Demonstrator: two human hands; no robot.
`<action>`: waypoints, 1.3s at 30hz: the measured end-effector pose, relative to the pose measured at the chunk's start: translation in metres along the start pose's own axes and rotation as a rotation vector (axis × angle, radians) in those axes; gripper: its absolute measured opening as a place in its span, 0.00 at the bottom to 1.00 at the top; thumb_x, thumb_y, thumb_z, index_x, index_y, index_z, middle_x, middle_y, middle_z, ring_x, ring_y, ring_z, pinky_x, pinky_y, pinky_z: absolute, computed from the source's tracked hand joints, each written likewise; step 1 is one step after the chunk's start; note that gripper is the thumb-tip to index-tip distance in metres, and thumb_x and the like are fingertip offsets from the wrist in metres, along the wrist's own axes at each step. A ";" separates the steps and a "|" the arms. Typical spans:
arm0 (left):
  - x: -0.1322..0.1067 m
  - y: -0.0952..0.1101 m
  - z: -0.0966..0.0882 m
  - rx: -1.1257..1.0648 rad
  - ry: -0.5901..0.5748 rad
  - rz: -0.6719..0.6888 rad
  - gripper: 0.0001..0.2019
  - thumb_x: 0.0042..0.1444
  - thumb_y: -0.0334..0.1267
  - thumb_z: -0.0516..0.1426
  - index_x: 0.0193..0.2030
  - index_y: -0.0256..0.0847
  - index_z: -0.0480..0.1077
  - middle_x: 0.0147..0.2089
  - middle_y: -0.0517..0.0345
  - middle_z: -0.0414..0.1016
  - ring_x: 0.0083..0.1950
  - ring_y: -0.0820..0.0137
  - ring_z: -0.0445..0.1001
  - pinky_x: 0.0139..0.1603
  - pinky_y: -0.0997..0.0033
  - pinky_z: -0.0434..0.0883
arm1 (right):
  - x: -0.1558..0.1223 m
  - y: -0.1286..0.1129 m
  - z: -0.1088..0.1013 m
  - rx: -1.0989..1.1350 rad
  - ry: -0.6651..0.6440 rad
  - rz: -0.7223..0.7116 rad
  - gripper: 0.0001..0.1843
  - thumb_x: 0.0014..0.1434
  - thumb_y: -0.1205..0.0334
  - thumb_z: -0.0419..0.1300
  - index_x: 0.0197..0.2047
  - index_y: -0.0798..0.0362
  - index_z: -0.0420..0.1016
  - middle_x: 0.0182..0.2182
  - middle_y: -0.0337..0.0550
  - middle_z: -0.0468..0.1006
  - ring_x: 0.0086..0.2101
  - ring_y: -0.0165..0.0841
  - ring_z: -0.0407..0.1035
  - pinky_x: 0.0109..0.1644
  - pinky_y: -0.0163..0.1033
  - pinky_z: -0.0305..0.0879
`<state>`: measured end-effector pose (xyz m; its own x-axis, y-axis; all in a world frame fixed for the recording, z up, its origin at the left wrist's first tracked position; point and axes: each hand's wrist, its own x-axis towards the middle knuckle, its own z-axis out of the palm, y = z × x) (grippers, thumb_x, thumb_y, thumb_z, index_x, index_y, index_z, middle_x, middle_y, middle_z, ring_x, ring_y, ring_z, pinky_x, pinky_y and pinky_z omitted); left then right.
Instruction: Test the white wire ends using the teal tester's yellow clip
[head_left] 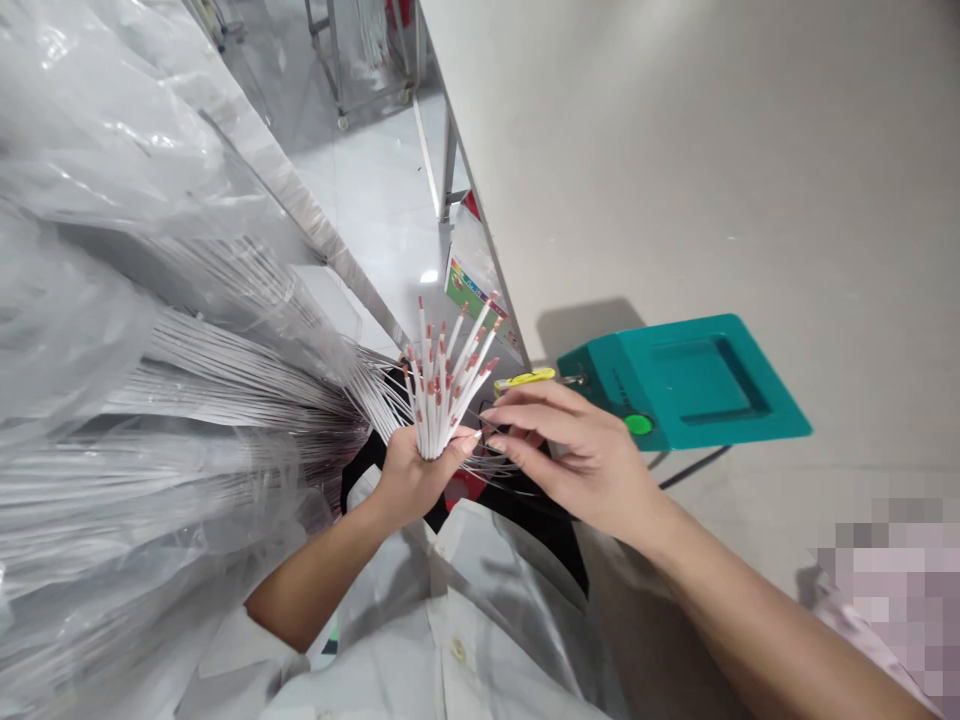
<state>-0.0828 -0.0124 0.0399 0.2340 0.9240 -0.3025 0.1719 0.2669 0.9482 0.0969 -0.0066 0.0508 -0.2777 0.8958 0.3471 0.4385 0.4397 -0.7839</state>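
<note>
My left hand [421,475] is wrapped round a bundle of white wires [442,405], whose reddish-copper tips fan upward at uneven heights. The lower ends of the bundle are hidden behind the palm. Just to the right, my right hand [581,450] has its thumb and fingers bent towards each other near my left thumb. A thin dark strand shows by its fingertips, too fine to make out clearly. Below both hands, several thin wires hang over my lap.
Long wire bundles [232,370] under clear plastic fill the left side. At right, a teal device [705,385] with a green button [639,425] lies on the pale table [712,180]. A yellow-handled tool [525,380] sits by the table edge. A wheeled rack [367,70] stands beyond.
</note>
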 end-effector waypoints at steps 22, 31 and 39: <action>0.006 -0.016 -0.010 -0.620 -0.095 -0.073 0.15 0.40 0.46 0.66 0.22 0.36 0.69 0.13 0.68 0.58 0.16 0.82 0.52 0.18 0.77 0.50 | 0.005 -0.018 0.054 1.092 0.058 0.712 0.13 0.47 0.51 0.66 0.28 0.53 0.77 0.24 0.35 0.68 0.17 0.19 0.54 0.19 0.30 0.50; 0.004 -0.013 -0.003 -0.438 -0.018 -0.087 0.13 0.45 0.46 0.62 0.26 0.36 0.71 0.21 0.63 0.66 0.18 0.81 0.54 0.18 0.76 0.52 | -0.003 -0.011 0.047 0.512 0.224 0.393 0.07 0.56 0.60 0.60 0.30 0.52 0.77 0.27 0.41 0.74 0.29 0.29 0.69 0.33 0.36 0.67; -0.002 -0.005 0.003 0.043 0.028 -0.032 0.11 0.53 0.39 0.55 0.25 0.35 0.71 0.17 0.66 0.60 0.19 0.78 0.57 0.22 0.74 0.57 | -0.010 0.008 0.033 -0.569 0.170 -0.306 0.08 0.56 0.69 0.54 0.34 0.57 0.76 0.30 0.48 0.77 0.29 0.33 0.70 0.32 0.37 0.66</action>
<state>-0.0811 -0.0165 0.0359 0.2006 0.9226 -0.3294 0.2197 0.2853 0.9329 0.0746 -0.0141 0.0239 -0.3431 0.7026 0.6234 0.7569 0.5998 -0.2594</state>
